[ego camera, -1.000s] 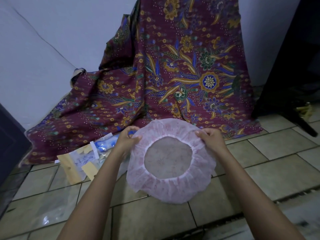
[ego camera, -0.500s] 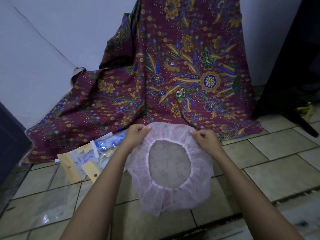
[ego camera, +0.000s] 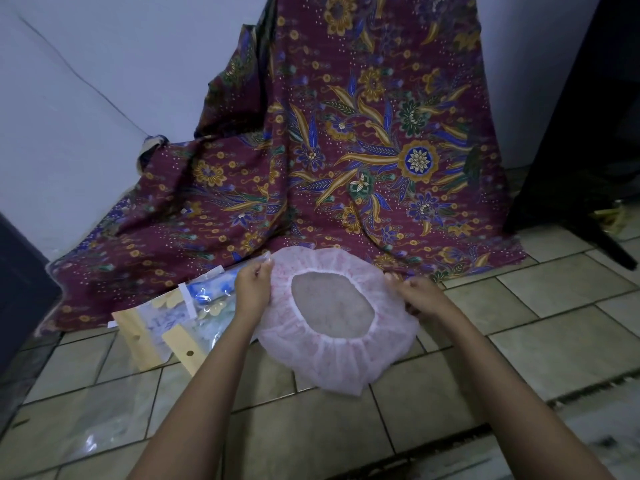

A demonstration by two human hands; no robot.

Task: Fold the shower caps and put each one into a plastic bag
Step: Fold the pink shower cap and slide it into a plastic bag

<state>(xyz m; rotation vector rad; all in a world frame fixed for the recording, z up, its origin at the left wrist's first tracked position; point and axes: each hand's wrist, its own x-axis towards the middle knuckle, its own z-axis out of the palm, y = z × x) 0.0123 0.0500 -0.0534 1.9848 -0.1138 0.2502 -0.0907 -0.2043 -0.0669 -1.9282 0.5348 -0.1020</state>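
A pink shower cap (ego camera: 332,358) with a gathered elastic rim is spread out just above the tiled floor, its round opening facing up at me. My left hand (ego camera: 252,289) pinches the cap's left edge. My right hand (ego camera: 420,296) grips the right edge, fingers curled over the frill. To the left, partly behind my left forearm, lie plastic bags (ego camera: 173,323) with yellow header strips; they hold blue and white contents.
A maroon batik cloth (ego camera: 346,150) hangs down the white wall and spreads onto the beige tiled floor (ego camera: 554,323). A clear plastic sheet (ego camera: 86,427) lies at lower left. Dark furniture (ego camera: 595,133) stands at the right, a dark object (ego camera: 20,289) at the left edge.
The cap was drawn narrower half a second ago; now both hands have moved apart and stretched it wide again, lower and flatter toward the floor.
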